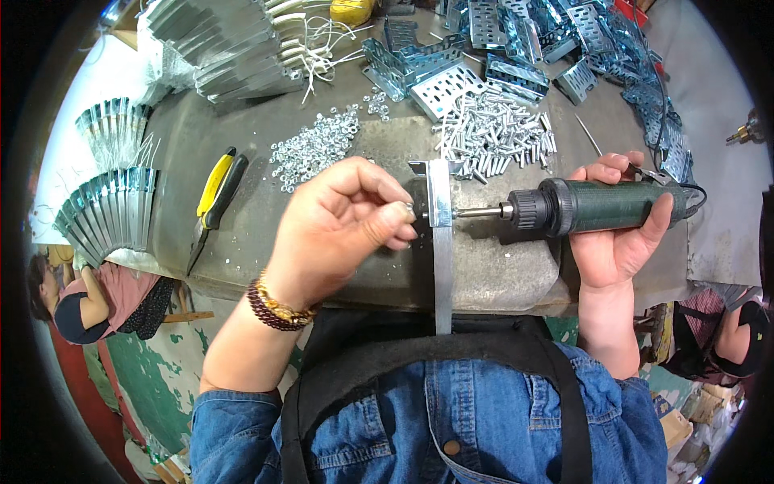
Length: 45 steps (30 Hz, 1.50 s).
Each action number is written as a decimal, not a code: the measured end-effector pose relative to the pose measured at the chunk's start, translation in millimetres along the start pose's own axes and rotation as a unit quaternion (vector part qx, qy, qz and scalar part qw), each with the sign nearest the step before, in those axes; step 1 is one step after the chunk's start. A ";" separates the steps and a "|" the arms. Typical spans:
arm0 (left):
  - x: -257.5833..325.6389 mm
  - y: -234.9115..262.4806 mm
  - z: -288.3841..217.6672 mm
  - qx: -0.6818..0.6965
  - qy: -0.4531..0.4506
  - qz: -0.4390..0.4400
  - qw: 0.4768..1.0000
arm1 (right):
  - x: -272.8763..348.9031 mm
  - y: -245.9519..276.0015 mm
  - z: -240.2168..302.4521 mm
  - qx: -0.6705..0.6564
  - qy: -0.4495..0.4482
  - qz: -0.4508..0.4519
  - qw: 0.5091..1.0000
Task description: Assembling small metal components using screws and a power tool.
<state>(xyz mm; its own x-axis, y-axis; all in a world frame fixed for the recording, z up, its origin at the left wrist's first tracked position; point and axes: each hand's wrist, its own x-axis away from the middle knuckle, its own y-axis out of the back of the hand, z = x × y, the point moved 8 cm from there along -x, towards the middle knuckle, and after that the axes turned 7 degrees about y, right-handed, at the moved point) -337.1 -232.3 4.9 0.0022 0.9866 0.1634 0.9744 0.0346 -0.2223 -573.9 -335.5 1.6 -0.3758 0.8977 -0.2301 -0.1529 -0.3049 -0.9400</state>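
Note:
My right hand (617,230) is wrapped round a dark green electric screwdriver (625,204) with a black collar. The screwdriver's bit points left and reaches the right side of a shiny metal bracket (439,194). That bracket sits at the top of a flat grey metal strip (444,278), which runs down toward my body. My left hand (343,214), a beaded bracelet on its wrist, is closed in a pinch at the bracket's left side. Whatever small piece is between its fingertips is mostly hidden. Beyond lie a pile of small nuts (316,145) and a pile of silver screws (504,133).
Yellow-and-black pliers (218,189) lie at the left. Stacked metal strips with white wires (234,52) stand far left, and fanned strips (109,206) near the left edge. Slotted blue-silver brackets (516,40) heap at the back. Other people (105,302) sit at both sides.

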 end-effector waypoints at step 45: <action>10.5 -16.2 9.8 -0.027 -0.058 -0.044 0.997 | 13.7 -42.8 41.6 0.096 0.038 0.023 0.994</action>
<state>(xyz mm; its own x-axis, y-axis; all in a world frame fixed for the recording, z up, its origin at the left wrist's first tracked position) -355.0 -220.9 0.8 -0.1069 0.9921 0.0663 0.9804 0.1163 -0.1592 -610.6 -323.4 49.1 -0.3165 0.9010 -0.2966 -0.3126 -0.3943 -0.8642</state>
